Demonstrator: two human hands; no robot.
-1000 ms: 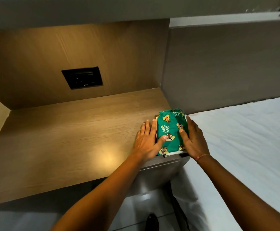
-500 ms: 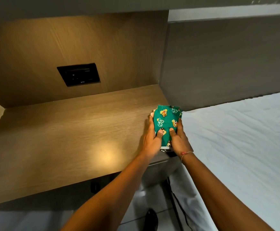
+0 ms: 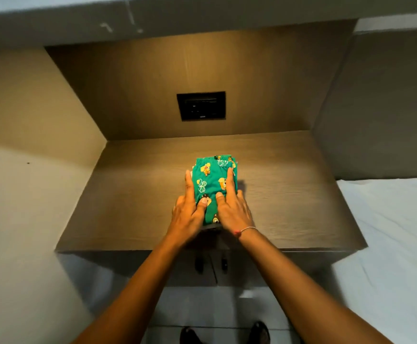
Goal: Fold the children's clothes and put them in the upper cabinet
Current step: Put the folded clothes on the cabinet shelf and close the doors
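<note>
We judge the green clothes folded, pressed between straight fingers of our left hand and right hand; stowing is left.

The folded garment is seen as soft, matt green cloth, printed with cartoon figures and gathered at an elastic band. The tabletop and back panel are finished in matt wood grain, and the socket plate looks made of dark plastic. The bed sheet is shown as white, lightly creased cloth; the floor tiles are glossy.
</note>
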